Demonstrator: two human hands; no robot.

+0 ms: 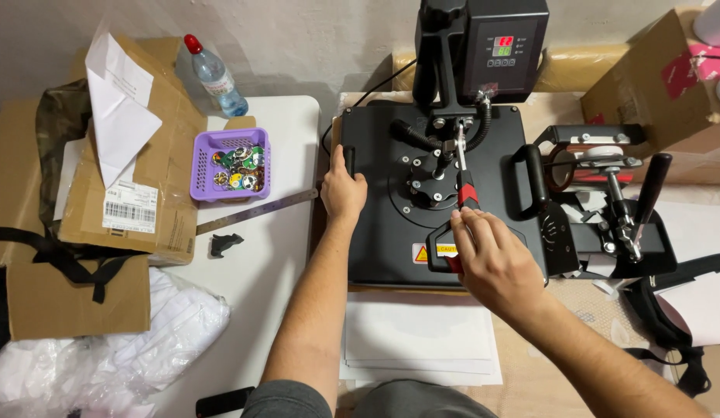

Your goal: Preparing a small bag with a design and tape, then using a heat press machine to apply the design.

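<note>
**Heat press held at its handle and its left edge**

Heat press [391, 224], black and flat-topped, sits closed on the work surface directly ahead of the person, its upper plate square with rounded corners and a round boss of bolts at its middle. A lever with a red-and-black handle [462, 200] runs from that boss toward the person. The right hand [492, 263] is closed around the near end of this handle, fingers wrapped over the grip. The left hand [343, 192] rests on the press's left edge, fingers curled over a small black side grip; how firmly it clasps cannot be told.

Beyond the right hand rises the black control box [503, 46] with a lit red and green display. Just right of that hand lies a black mug press attachment [600, 186] with its own lever. Below both hands, nearer the person, a stack of white sheets [418, 337] lies flat. Left of the left hand, a metal ruler [255, 211] lies on the white table [286, 131], with a purple basket [230, 164] of round badges beyond it, a plastic water bottle [215, 77] farther back, and cardboard boxes [135, 186] further left.
</note>
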